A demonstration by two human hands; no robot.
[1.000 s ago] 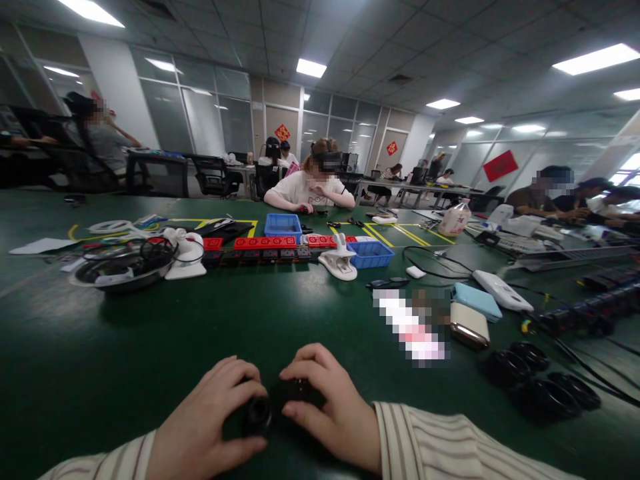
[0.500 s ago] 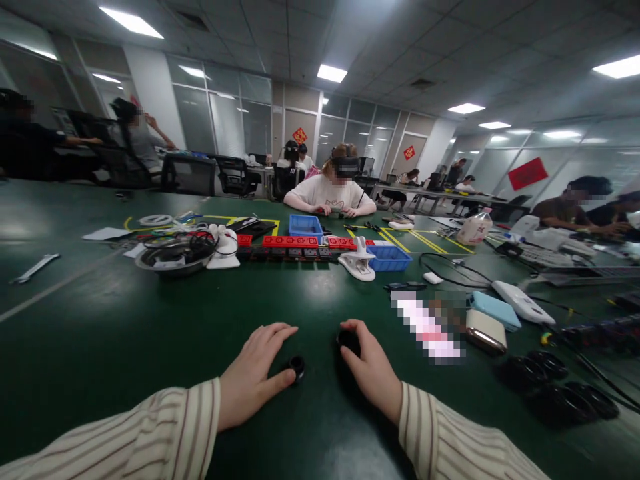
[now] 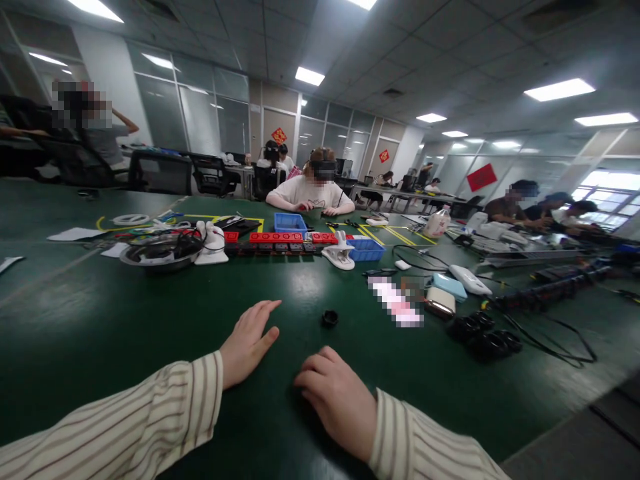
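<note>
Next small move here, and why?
Perhaps reach the left hand over to the small black part: that hand is open with nothing visible in it, and the part sits uncovered on the green table. The right hand, fingers curled, may be hiding something.

The bare left hand (image 3: 250,345), in a striped cream sleeve (image 3: 165,407), extends its fingers (image 3: 259,313). The bare right hand (image 3: 339,401) curls downward.
</note>
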